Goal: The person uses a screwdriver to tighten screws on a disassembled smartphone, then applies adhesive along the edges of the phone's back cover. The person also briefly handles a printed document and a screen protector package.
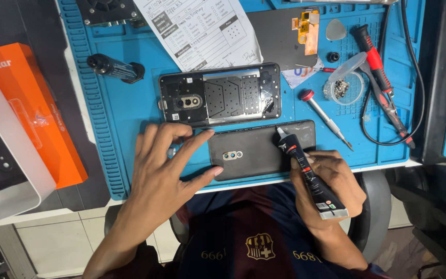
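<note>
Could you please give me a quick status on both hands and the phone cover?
Left hand steadying black back cover at its left edge. Right hand holding black glue tube, nozzle at cover's top edge. Opened phone lies just behind, apart.

Bright and even throughout, lit from overhead, somewhat cool in tone. Soft, short shadows only: under the left hand (163,165) along the near edge of the blue mat (125,103), and beneath the black tube (311,173) held in the right hand (331,181). Pale glare on the glossy back cover (256,150) and on the foil of the opened phone (220,94) at mid-mat. Sharp focus across the mat. Slight wide-angle bending toward the left and right edges. Dimmer in the far right corner and below the near table edge.
</note>
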